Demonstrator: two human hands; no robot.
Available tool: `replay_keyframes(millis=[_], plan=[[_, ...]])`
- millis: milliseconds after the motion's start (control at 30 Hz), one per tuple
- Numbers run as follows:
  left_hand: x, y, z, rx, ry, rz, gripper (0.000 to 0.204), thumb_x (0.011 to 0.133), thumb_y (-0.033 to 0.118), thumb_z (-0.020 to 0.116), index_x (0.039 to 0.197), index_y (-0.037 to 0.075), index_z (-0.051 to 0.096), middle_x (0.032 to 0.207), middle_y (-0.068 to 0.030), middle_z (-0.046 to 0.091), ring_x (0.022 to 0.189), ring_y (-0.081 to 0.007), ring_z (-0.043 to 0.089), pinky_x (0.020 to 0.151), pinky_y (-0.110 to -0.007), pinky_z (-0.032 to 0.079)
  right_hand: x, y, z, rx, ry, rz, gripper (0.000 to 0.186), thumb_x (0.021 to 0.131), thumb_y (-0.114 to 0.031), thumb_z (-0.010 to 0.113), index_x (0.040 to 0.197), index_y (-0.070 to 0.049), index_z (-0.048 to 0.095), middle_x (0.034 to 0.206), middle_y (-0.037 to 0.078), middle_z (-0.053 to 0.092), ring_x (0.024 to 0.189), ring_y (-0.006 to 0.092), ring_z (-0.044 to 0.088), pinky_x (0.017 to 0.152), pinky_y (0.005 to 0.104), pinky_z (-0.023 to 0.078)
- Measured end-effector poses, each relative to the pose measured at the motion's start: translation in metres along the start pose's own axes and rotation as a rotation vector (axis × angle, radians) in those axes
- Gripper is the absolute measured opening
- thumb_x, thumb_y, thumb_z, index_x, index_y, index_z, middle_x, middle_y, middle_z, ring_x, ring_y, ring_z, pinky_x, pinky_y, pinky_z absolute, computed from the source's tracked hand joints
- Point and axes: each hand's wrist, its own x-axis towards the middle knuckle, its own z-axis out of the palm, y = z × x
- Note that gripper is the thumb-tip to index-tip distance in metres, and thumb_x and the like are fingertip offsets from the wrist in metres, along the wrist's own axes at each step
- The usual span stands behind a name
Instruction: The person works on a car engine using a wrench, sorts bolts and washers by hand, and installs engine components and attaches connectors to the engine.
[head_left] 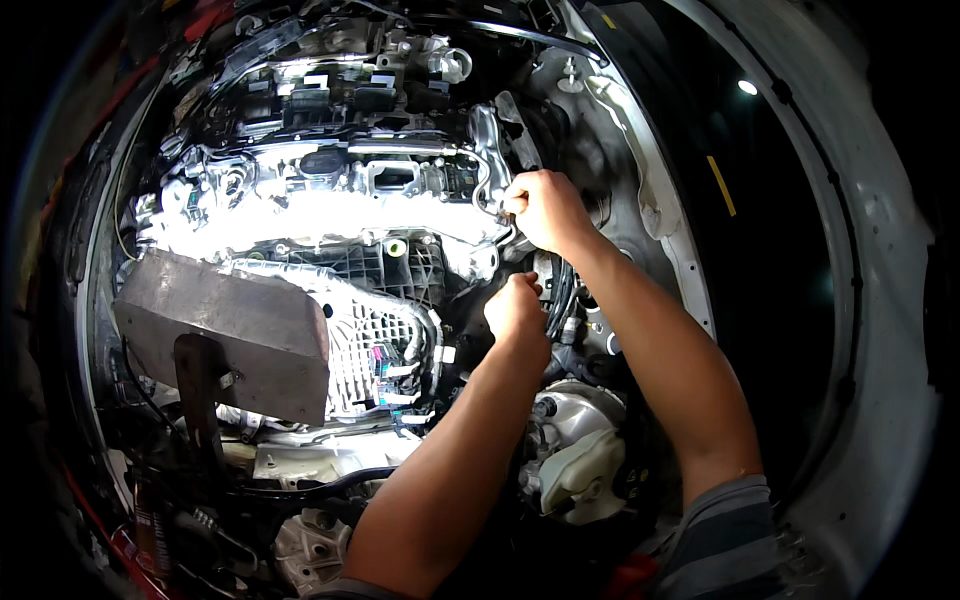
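Observation:
Both my arms reach into a car's engine bay. My right hand (pixel 545 208), the farther one, is closed at the right end of the engine (pixel 310 215), beside a thin curved metal pipe (pixel 484 180). Its fingertips are pinched, and what they grip is too small to tell. Nearer to me, my left hand (pixel 518 312) is closed too, thumb side up, next to several dark hoses (pixel 562 300). Whatever lies inside its curled fingers is hidden. Left of that hand is the ribbed plastic intake manifold (pixel 365 335), brightly lit.
A grey metal box-shaped lamp housing (pixel 225 330) on a dark bracket (pixel 200 385) stands over the engine's near left. A pale fluid reservoir (pixel 583 475) sits below my forearms. The fender edge (pixel 690 270) runs along the right. Ignition coils (pixel 315 100) line the far side.

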Motion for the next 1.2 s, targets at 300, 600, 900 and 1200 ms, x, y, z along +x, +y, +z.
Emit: replay_keyframes(millis=[300, 600, 900, 1200], plan=[[0.014, 0.019, -0.002, 0.023, 0.001, 0.271, 0.01, 0.088, 0.016, 0.055, 0.092, 0.007, 0.054, 0.075, -0.0034, 0.057, 0.046, -0.0087, 0.034, 0.041, -0.022, 0.028, -0.002, 0.0, -0.002, -0.147, 0.005, -0.033, 0.014, 0.076, -0.014, 0.061, 0.068, -0.003, 0.064, 0.068, 0.015, 0.064, 0.065, 0.0335, 0.063, 0.064, 0.0406, 0.047], [0.015, 0.015, -0.001, 0.034, -0.001, 0.169, 0.007, 0.087, 0.013, 0.053, 0.091, 0.008, 0.052, 0.074, -0.0024, 0.056, 0.05, -0.0081, 0.036, 0.042, -0.022, 0.028, -0.006, -0.008, -0.002, -0.487, -0.088, -0.076, 0.034, 0.091, -0.033, 0.05, 0.073, -0.008, 0.067, 0.068, 0.014, 0.066, 0.066, 0.0293, 0.066, 0.071, 0.0452, 0.042], [0.016, 0.016, -0.005, 0.038, 0.027, 0.142, 0.015, 0.088, 0.015, 0.051, 0.099, 0.006, 0.054, 0.081, -0.0042, 0.058, 0.047, -0.0081, 0.035, 0.04, -0.021, 0.028, -0.003, -0.01, 0.001, -0.36, -0.041, -0.113, 0.022, 0.084, -0.026, 0.06, 0.073, -0.008, 0.066, 0.073, 0.011, 0.067, 0.067, 0.0298, 0.065, 0.069, 0.0446, 0.043], [0.017, 0.014, -0.005, 0.088, 0.015, 0.154, 0.02, 0.088, 0.014, 0.049, 0.105, 0.004, 0.054, 0.09, -0.0063, 0.059, 0.046, -0.0082, 0.036, 0.04, -0.022, 0.029, -0.005, 0.008, -0.007, -0.175, -0.105, -0.21, 0.008, 0.077, -0.009, 0.064, 0.081, -0.003, 0.067, 0.077, 0.016, 0.066, 0.073, 0.0333, 0.064, 0.067, 0.0418, 0.05]])
